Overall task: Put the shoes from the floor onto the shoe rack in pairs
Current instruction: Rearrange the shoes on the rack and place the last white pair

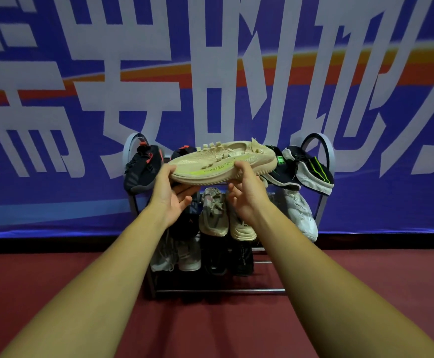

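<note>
Beige shoe [223, 161] held sideways: left grip [169, 192] clasps toe end, right grip [246, 195] clasps sole mid-length.

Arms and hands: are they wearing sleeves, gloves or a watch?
No. The left arm and right arm are bare all the way to the picture's edge, so no sleeves show. The left hand and right hand have no gloves. No watch, bracelet or ring shows on the sides in view.
</note>
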